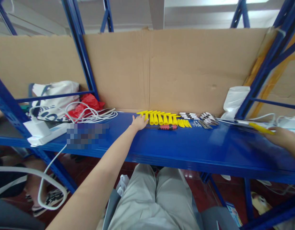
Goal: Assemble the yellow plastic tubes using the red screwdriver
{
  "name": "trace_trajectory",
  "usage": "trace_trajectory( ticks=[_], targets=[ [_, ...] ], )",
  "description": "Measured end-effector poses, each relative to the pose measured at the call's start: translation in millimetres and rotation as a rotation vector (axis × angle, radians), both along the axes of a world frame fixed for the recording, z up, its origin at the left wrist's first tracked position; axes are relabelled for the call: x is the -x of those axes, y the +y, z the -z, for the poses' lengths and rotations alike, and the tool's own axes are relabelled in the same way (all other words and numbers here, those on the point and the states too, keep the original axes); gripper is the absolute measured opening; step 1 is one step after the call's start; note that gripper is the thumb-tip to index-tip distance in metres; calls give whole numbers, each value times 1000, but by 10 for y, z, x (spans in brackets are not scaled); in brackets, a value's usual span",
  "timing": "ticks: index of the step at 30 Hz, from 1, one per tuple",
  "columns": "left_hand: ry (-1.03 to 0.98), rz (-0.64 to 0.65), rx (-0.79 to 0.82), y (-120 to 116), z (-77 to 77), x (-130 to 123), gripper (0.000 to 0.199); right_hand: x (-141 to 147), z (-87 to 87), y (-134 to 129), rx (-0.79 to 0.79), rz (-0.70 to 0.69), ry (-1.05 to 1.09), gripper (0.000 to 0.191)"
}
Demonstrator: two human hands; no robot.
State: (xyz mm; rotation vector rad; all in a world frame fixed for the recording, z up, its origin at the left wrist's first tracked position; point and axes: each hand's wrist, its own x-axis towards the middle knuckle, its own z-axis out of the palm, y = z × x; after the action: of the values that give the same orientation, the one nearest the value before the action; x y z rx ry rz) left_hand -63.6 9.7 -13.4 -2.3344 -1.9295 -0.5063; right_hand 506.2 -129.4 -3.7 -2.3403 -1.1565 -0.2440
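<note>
Left hand (pixel 139 122): on yellow parts (pixel 156 119), pinch unclear
Right hand (pixel 282 137): pinching yellow piece (pixel 260 127)
Red-black handle (pixel 167 127): right of left hand
Blue post (pixel 262 73): beyond right hand

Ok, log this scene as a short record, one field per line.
Left hand: at the left end of the row of yellow plastic handles
Right hand: fingers at a long yellow piece, grip unclear
In front of row: red-and-black screwdriver
Right of row: small yellow wedges, metal blades
Far left: red plastic bag
Surface: blue shelf
Backing: cardboard
</note>
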Motion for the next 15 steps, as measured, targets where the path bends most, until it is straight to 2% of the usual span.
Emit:
trace_trajectory(
  ticks=[4,8,11,13,15],
  targets=[
    [-129,127,-90,-14,-52,-157,49,610,-219,-13,-130,-34,-58,42],
    [-419,299,-134,-102,-135,-514,51,1387,-422,89,-276,-166,-82,45],
    [-771,354,-99,-204,-230,-858,58,1952,-495,249,-382,-401,-71,47],
    [-1022,369,-81,-253,-312,-1067,60,2274,-489,398,-432,-548,-91,48],
    [-1231,402,-94,-270,-395,-1223,55,2540,-453,563,-459,-646,-130,48]
  ],
)
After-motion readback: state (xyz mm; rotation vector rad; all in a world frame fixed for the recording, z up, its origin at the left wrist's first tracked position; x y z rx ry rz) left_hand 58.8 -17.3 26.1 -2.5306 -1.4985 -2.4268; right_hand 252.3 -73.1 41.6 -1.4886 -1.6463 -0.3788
